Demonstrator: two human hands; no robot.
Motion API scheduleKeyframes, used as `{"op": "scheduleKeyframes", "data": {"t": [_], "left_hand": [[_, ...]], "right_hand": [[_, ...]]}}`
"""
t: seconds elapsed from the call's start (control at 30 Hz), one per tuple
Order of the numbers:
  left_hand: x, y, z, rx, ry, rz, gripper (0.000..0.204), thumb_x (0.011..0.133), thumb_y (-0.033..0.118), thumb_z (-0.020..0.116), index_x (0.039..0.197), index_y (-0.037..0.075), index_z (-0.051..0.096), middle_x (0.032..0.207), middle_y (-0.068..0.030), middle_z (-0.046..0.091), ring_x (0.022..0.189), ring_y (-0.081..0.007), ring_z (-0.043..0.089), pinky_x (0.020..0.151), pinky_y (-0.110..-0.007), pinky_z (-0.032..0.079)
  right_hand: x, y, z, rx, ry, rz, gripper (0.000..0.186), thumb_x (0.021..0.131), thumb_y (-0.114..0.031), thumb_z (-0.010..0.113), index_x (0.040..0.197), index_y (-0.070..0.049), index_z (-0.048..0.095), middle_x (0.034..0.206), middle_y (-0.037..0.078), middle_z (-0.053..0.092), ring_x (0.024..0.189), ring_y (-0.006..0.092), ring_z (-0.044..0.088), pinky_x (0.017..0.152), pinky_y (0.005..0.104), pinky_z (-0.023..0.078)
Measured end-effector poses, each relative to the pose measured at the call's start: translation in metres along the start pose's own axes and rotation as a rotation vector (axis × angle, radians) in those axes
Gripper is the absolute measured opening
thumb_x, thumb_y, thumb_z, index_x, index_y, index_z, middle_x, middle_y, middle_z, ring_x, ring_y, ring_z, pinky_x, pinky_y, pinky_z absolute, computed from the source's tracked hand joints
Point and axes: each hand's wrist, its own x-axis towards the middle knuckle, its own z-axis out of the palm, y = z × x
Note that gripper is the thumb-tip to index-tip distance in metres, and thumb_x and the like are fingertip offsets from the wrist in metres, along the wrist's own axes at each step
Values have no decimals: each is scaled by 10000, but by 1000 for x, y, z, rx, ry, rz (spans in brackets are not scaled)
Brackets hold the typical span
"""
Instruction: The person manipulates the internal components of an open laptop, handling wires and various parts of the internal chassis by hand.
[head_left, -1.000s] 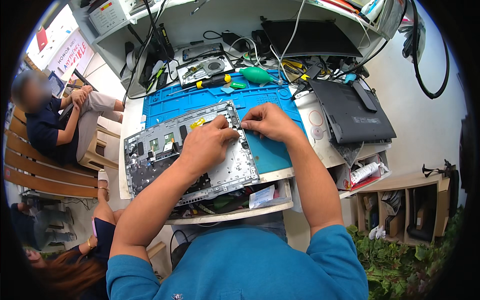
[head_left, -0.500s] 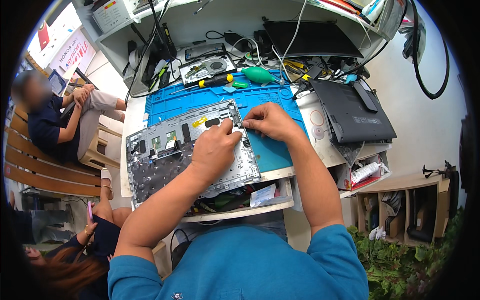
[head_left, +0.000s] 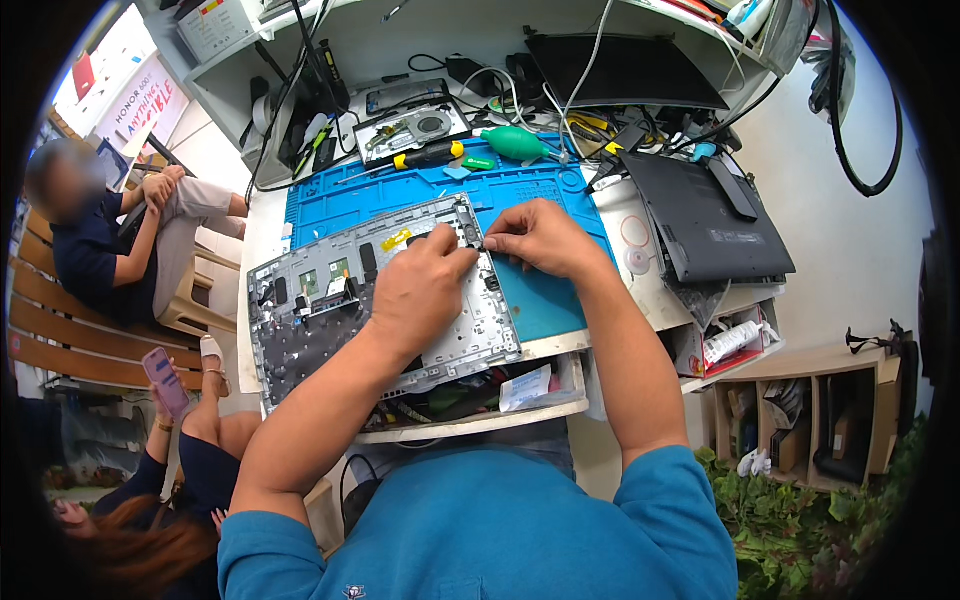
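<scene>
A silver laptop top case (head_left: pixel 315 252), inner side up, with circuit boards and yellow tape, lies tilted across the blue mat (head_left: pixel 540 312). My left hand (head_left: pixel 418 290) rests on its right half, fingers curled at the surface near the right edge; anything under the fingertips is hidden. My right hand (head_left: pixel 535 242) is at that right edge with thumb and forefinger pinched together on something too small to make out. Behind them lie a yellow-black screwdriver (head_left: pixel 425 156) and a green air blower (head_left: pixel 512 142).
A closed black laptop (head_left: pixel 715 240) sits at the right, an opened device (head_left: pixel 395 135) and cables behind, a dark screen (head_left: pixel 625 70) at back. An open drawer (head_left: pixel 540 405) is below. Two seated people (head_left: pixel 110 255) are at left, one holding a pink phone (head_left: pixel 165 380).
My left hand moved slightly left and down, then stayed near the edge. My right hand stays pinched at the edge. The lower-left person has raised a pink phone.
</scene>
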Motion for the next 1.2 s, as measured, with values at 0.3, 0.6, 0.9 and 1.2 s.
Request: {"op": "scheduleKeyframes", "data": {"t": [0.3, 0.6, 0.9, 1.2], "left_hand": [[-26, 8, -34, -292, -253, -66, 249, 912, 86, 809, 1113, 208, 891, 1037, -51, 728, 828, -312, 763, 748, -429, 604], [-26, 9, -34, -304, -274, 44, 233, 878, 87, 778, 1052, 194, 888, 1008, -45, 714, 835, -310, 760, 729, -457, 612], [-19, 6, -34, -263, -330, 81, 275, 863, 68, 820, 1077, 226, 893, 1033, -39, 731, 865, -303, 766, 756, -446, 603], [-16, -1, -27, -174, -324, 239, 360, 760, 65, 848, 1073, 243, 875, 1060, -7, 699, 962, -288, 736, 822, -441, 594]], "right_hand": [[-5, 1, 0, -27, 6, -25, 307, 992, -272, 884, 1153, -13, 848, 953, 47, 817, 783, 108, 701, 645, 296, 565], [-6, 2, 0, -66, 0, -42, 345, 946, -251, 922, 1187, -17, 841, 1015, 61, 842, 849, 117, 737, 685, 297, 579], [-9, -3, 1, -50, 23, -24, 334, 917, -232, 930, 1152, -9, 850, 1009, 104, 849, 886, 173, 767, 785, 337, 596], [-8, -3, 1, -27, 18, -13, 301, 907, -187, 927, 1129, 1, 850, 1009, 126, 854, 915, 194, 782, 844, 355, 607]]}}
